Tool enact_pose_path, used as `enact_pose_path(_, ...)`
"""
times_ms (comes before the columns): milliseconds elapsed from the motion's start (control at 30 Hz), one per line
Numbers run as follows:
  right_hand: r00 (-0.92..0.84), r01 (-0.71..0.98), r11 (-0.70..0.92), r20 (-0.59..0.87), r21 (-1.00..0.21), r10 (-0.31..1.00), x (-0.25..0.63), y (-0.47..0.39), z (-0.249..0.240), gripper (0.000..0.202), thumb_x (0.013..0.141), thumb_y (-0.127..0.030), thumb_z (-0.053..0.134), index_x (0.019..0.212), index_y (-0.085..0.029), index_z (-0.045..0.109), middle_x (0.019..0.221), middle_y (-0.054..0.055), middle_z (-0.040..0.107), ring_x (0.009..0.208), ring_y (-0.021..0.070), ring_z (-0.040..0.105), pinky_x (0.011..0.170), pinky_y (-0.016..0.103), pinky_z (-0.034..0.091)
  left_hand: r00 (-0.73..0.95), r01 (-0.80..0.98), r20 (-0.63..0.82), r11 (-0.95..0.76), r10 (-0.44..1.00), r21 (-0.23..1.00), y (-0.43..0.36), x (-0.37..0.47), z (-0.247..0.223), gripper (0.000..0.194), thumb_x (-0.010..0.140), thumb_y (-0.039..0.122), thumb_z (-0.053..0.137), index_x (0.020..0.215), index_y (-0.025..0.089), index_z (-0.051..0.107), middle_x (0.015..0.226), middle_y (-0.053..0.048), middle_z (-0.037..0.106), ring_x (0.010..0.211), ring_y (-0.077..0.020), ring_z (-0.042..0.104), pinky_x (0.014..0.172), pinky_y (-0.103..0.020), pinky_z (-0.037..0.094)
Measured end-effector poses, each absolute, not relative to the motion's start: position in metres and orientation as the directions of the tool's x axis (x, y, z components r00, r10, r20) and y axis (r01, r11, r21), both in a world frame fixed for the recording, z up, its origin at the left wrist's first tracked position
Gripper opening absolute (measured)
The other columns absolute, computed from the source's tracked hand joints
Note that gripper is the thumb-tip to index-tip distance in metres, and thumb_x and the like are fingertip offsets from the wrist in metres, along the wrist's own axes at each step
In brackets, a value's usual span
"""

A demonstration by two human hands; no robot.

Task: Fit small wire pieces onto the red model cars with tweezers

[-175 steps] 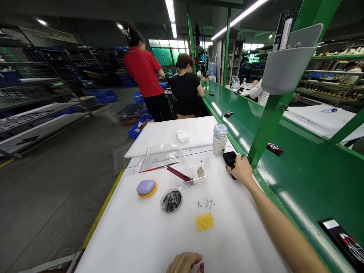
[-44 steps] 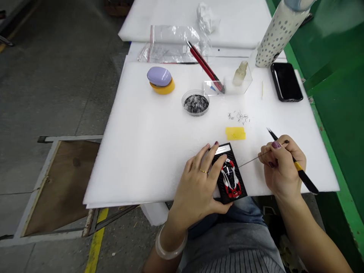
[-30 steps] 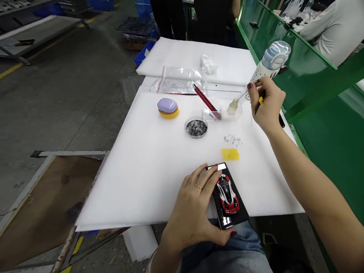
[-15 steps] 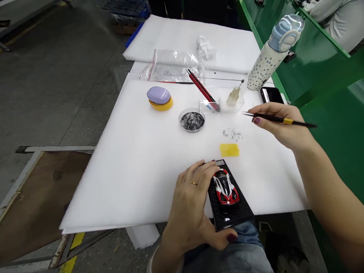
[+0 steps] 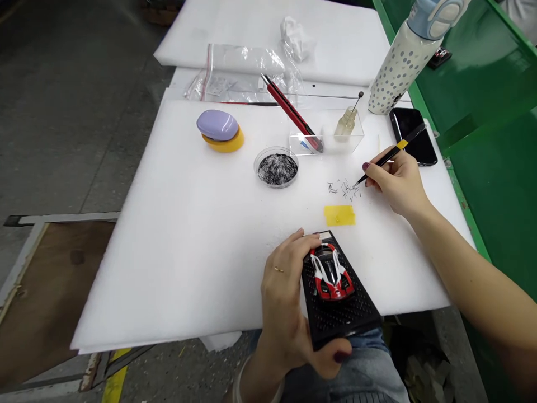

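Observation:
My left hand [image 5: 289, 302] grips the left side of a black display base [image 5: 348, 313], thumb at its near edge and fingers at the far end. On the base sits a red and white model car [image 5: 333, 272]. Black tweezers [image 5: 390, 155] with a yellow band are pinched in my right hand [image 5: 398, 182]. Their tips touch down at the right side of scattered thin black slivers [image 5: 344, 189]. Just nearer to me lies a yellow tape piece [image 5: 339, 215]. A round clear dish [image 5: 277, 168] of black slivers stands to the left.
Behind are a clear tray [image 5: 327, 131] with a small glass bottle [image 5: 346, 123] and a red tool [image 5: 291, 112]. A lilac and yellow object [image 5: 218, 126] lies left. A phone [image 5: 413, 134] and dotted bottle [image 5: 405, 64] stand right, plastic bags [image 5: 247, 73] at the back.
My right hand has turned and lowered the tweezers, bringing the tips down to the scattered slivers. My left hand still holds the base. The view has shifted downward.

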State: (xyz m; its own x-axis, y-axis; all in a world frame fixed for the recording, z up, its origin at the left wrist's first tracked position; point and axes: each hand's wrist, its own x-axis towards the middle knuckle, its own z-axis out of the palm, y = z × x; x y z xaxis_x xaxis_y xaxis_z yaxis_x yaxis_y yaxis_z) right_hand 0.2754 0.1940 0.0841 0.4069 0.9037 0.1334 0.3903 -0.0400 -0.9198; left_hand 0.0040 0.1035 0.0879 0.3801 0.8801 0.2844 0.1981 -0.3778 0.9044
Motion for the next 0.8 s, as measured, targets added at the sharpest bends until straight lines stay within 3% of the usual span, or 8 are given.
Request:
enact_pose_path(267, 0.425, 0.413, -0.048, 0.146, -0.91, 0.893, 0.272, 0.195, 0.082, 0.02, 0.074, -0.016, 0.072, 0.071, -0.024, 0.055, 0.049, -0.004, 0.058, 0.044, 0.0145, 0.054, 0.044, 0.029, 0.044, 0.391, 0.205, 0.298, -0.398, 0.871, 0.894, 0.102, 0.003, 0.089, 0.085, 0.084, 0.09, 0.041, 0.138, 0.026, 0.053, 0.137, -0.009, 0.063, 0.138, -0.0349, 0.05, 0.119, -0.055, 0.038)
enact_pose_path(467, 0.43, 0.374, -0.001, 0.172, -0.928, 0.886, 0.272, 0.197, 0.077, 0.027, 0.078, -0.026, 0.077, 0.086, -0.027, 0.051, 0.052, -0.007, 0.058, 0.047, 0.0157, 0.059, 0.047, 0.031, 0.049, 0.386, 0.234, 0.292, -0.399, 0.875, 0.887, 0.103, 0.004, 0.086, 0.089, 0.082, 0.092, 0.04, 0.137, 0.025, 0.054, 0.136, -0.011, 0.064, 0.138, -0.0378, 0.051, 0.117, -0.058, 0.04)
enact_pose_path(800, 0.419, 0.456, 0.0, 0.215, -0.89, 0.882, 0.271, 0.201, 0.07, 0.033, 0.078, -0.035, 0.081, 0.085, -0.026, 0.05, 0.052, -0.008, 0.058, 0.046, 0.0153, 0.062, 0.047, 0.031, 0.048, 0.388, 0.234, 0.281, -0.388, 0.878, 0.891, 0.102, 0.005, 0.088, 0.089, 0.082, 0.093, 0.041, 0.138, 0.025, 0.054, 0.138, -0.01, 0.063, 0.139, -0.0376, 0.05, 0.118, -0.058, 0.039)
